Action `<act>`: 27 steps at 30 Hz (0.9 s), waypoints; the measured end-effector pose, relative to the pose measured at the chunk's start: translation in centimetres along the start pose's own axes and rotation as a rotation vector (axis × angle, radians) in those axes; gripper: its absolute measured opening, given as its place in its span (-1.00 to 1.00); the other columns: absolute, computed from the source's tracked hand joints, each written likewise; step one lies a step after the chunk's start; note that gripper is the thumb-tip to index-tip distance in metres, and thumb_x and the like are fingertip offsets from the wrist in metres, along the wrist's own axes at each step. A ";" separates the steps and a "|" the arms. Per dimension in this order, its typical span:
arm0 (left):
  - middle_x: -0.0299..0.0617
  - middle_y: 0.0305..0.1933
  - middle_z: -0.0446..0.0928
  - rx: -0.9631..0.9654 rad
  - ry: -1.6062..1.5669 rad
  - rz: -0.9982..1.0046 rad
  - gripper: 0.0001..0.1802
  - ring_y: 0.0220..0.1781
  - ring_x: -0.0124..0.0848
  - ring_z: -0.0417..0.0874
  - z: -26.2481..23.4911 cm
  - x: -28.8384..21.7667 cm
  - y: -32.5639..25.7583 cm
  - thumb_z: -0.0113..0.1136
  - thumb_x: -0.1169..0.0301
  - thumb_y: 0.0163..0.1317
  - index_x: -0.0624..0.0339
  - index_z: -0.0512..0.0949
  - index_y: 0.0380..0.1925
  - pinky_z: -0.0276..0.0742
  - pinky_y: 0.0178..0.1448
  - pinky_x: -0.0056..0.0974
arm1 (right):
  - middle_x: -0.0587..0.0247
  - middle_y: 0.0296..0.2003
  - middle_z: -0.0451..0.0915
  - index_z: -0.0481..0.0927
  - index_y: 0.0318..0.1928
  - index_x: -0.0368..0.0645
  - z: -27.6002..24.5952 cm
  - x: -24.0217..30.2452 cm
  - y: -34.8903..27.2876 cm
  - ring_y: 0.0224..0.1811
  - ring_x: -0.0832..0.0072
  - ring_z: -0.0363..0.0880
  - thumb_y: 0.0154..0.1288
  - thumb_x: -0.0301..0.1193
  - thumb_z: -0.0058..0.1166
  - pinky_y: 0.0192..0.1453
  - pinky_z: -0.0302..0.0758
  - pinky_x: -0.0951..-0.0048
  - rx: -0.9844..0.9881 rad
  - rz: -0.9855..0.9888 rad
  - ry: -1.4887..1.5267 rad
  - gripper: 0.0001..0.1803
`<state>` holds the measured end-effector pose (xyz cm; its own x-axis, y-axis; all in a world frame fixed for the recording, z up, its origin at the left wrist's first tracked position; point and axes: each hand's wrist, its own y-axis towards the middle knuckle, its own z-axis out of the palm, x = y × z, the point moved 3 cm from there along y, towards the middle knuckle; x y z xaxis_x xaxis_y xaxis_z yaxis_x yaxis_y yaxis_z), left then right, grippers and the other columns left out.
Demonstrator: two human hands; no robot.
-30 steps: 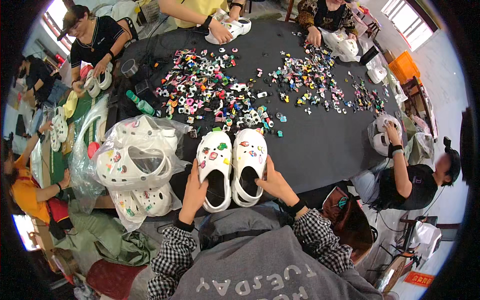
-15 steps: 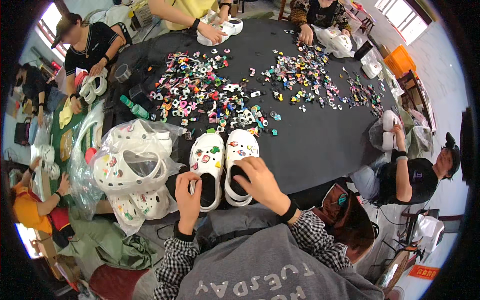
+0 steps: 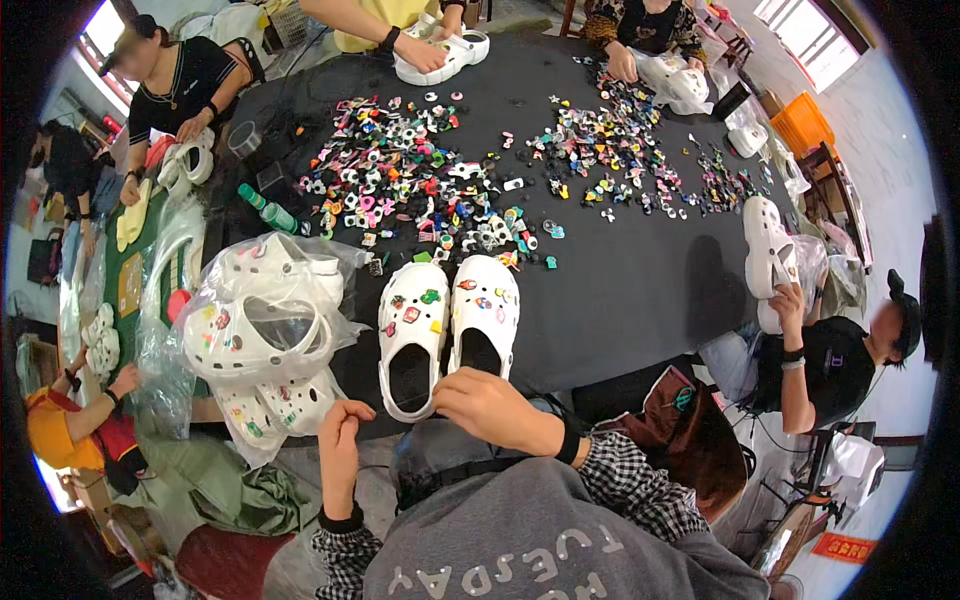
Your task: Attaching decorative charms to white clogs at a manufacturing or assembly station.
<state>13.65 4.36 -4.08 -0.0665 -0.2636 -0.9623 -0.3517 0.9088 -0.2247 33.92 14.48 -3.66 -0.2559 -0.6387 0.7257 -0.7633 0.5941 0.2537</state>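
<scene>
Two white clogs stand side by side at the near edge of the black table, toes pointing away: a left clog point(image 3: 413, 325) and a right clog point(image 3: 484, 310). Colourful shoe charms sit in both toes. My right hand point(image 3: 495, 408) is closed over the right clog's heel, its fingertips beside the left clog's heel; the hand hides what lies under it. My left hand point(image 3: 342, 440) hovers left of the left clog's heel, fingers curled together, apart from the clog. Nothing shows in it. Beside it are bagged white clogs point(image 3: 235, 345) with charms, stacked in clear plastic.
Loose shoe charms point(image 3: 400, 180) lie in heaps across the black table point(image 3: 620, 310). Green bottles point(image 3: 268, 210) stand at the left. Other people work around it: one across handles a white clog point(image 3: 445, 58), one at the right holds up white clogs point(image 3: 768, 245). A brown chair point(image 3: 680, 430) is near my right.
Both my hands have drawn back toward me, the left off the left clog and the right from inside the right clog to its heel. The person at right has raised white clogs.
</scene>
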 end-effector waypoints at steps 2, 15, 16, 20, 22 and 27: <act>-0.17 -0.22 0.53 0.052 -0.001 -0.055 -0.81 -0.15 -0.40 0.52 -0.4 0.8 -0.4 -0.17 0.54 0.24 0.31 0.47 -0.31 0.35 0.05 -0.35 | 0.23 -0.31 0.50 0.53 -0.33 -0.19 0.4 1.1 0.3 -0.20 0.29 0.51 0.02 -0.50 0.08 -0.12 0.46 0.33 0.093 -0.139 0.016 -0.86; -0.05 0.27 0.31 0.213 -0.464 -0.257 -0.54 0.37 -0.28 0.24 5.6 0.6 3.4 -0.09 0.48 0.35 0.39 0.23 0.23 0.13 0.41 -0.24 | 0.15 -0.18 0.46 0.51 -0.12 -0.17 -0.7 1.5 -0.3 -0.03 0.24 0.43 0.01 -0.37 0.19 0.10 0.38 0.28 0.236 -0.130 0.046 -0.63; -0.05 0.27 0.31 0.219 -0.464 -0.260 -0.54 0.37 -0.28 0.24 5.8 1.1 3.8 -0.09 0.48 0.35 0.39 0.23 0.23 0.13 0.41 -0.24 | 0.12 -0.15 0.45 0.48 -0.06 -0.18 -1.3 1.4 -0.4 -0.02 0.21 0.43 0.02 -0.35 0.22 0.11 0.39 0.26 0.250 -0.105 0.130 -0.57; -0.12 0.19 0.37 0.247 -0.850 -0.427 -0.60 0.26 -0.30 0.35 7.1 5.2 6.0 0.02 0.40 0.32 0.32 0.33 0.12 0.21 0.35 -0.25 | 0.12 -0.10 0.46 0.47 0.00 -0.19 -3.0 1.1 -1.1 0.03 0.18 0.41 0.06 -0.34 0.20 0.13 0.38 0.26 0.298 -0.057 0.170 -0.54; -0.16 0.15 0.40 0.267 -0.982 -0.479 -0.65 0.21 -0.31 0.39 7.7 5.9 6.7 0.03 0.40 0.31 0.29 0.38 0.06 0.25 0.32 -0.26 | 0.10 -0.08 0.49 0.46 0.05 -0.19 -3.5 0.8 -1.4 0.02 0.18 0.45 0.10 -0.35 0.18 0.09 0.42 0.26 0.312 -0.048 0.232 -0.52; -0.28 -0.08 0.50 0.148 -0.896 -0.445 -0.84 0.03 -0.45 0.48 9.4 5.0 7.1 0.05 0.40 0.31 0.23 0.49 -0.17 0.34 0.15 -0.33 | 0.05 -0.20 0.59 0.47 0.07 -0.21 -5.5 -0.5 -1.9 -0.16 0.15 0.57 0.19 -0.34 0.12 -0.04 0.49 0.25 0.439 0.196 0.378 -0.57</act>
<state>19.61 12.51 -11.96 0.7894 -0.3040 -0.5334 -0.0500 0.8341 -0.5493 38.77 16.34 -1.00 -0.2498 -0.2723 0.9292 -0.9171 0.3744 -0.1369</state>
